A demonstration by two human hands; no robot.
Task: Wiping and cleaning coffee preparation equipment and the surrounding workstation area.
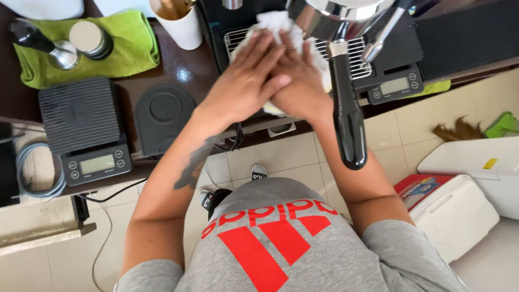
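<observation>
Both hands are pressing a crumpled white cloth (273, 24) onto the ribbed metal drip tray (351, 57), left hand (251, 73) lying flat over right hand (300, 81), fingers extended together, beside the glossy black portafilter handle (347, 116).

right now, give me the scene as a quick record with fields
left hand: left hand laid over the right, pressing down
right hand: right hand on a white cloth
cloth place: on the drip tray grate of the coffee machine
above: black portafilter handle
counter left: tamper on green towel, black scale
</observation>
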